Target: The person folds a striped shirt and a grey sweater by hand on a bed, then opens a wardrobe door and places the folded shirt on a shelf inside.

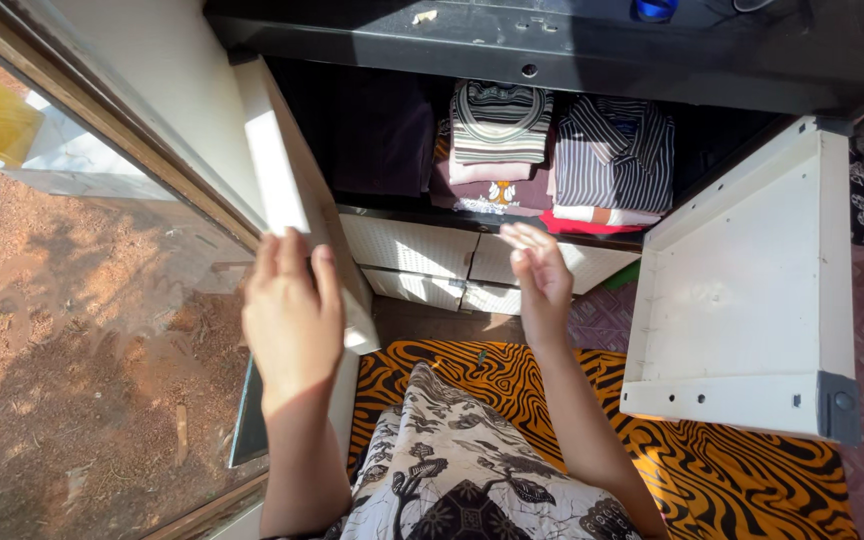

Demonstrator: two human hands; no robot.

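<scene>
while the left hand lies flat on the cabinet door, the right hand hovers open

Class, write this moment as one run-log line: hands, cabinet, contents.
left hand: on open left cabinet door | right hand: open, near shelf edge | right cabinet door: open | folded striped shirts: stacked on shelf

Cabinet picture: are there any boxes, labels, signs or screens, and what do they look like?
No boxes, signs or screens show.
Neck label: small blue patch inside the collar of the striped shirt, right stack on the shelf.
Motif: small orange print on a folded garment, low in the middle stack.
</scene>
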